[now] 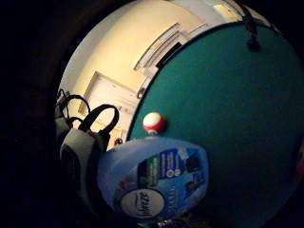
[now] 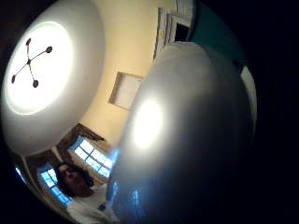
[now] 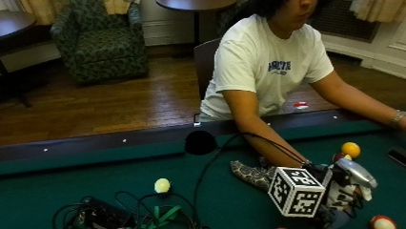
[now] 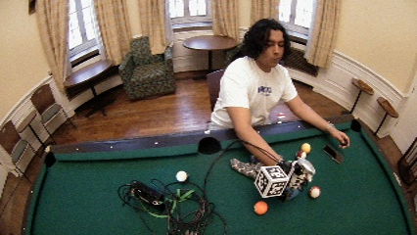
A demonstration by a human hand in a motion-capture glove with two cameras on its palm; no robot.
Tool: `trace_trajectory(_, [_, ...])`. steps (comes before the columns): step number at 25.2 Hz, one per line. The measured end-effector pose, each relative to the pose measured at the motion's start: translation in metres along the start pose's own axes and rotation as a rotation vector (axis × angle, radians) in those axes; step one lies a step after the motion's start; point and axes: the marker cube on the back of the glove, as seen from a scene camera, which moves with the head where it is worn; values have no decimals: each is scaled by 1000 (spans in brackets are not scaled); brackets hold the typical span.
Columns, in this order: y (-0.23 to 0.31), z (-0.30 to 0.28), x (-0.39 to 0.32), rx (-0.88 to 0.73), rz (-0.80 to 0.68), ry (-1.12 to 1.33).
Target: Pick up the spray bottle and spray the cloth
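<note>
In the outside view my gloved right hand (image 3: 335, 187) wraps around the neck of the spray bottle (image 3: 352, 172), whose grey trigger head sticks out above my fingers. The bottle stands upright over the green felt, and its base is hidden. The little finger side palm view shows its blue labelled body (image 1: 153, 180) close under my palm. In the thumb side palm view the grey head (image 2: 187, 130) fills much of the picture. The patterned cloth (image 3: 249, 173) lies on the felt under my forearm, just left of the bottle.
A yellow ball (image 3: 350, 149) and a darker ball sit behind the bottle, and a red-and-white ball (image 3: 382, 223) lies to its right. A pale ball (image 3: 162, 185) and a tangle of cables (image 3: 120, 215) lie to the left. A phone (image 3: 398, 155) and a pocket (image 3: 201, 142) are near the rail.
</note>
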Motion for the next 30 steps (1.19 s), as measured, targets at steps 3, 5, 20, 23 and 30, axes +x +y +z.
trace_trajectory(3, [0, 0, 1, 8, -8, 2])
trace_trajectory(5, [0, 0, 2, 4, -10, -2])
trace_trajectory(20, [4, 1, 5, -112, 74, -47])
trace_trajectory(23, [7, 1, 7, -167, 109, -48])
trace_trajectory(30, [23, -6, 20, -292, 208, 48])
